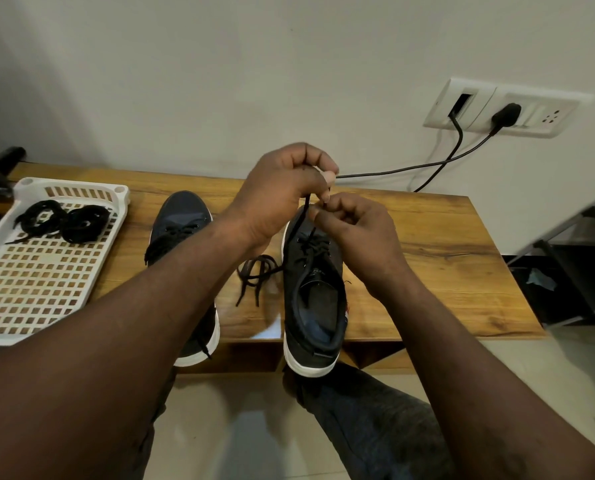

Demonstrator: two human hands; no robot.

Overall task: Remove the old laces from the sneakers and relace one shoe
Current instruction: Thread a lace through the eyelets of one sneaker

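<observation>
Left hand [282, 188] just above right hand [355, 230], fingers [328, 176] of both pinched on lace [306, 206].

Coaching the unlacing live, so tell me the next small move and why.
Probably draw the lace up out of an eyelet of the black sneaker: left hand and right hand both pinch it above the toe end, and crossings below are threaded, so it likely comes out row by row.
</observation>
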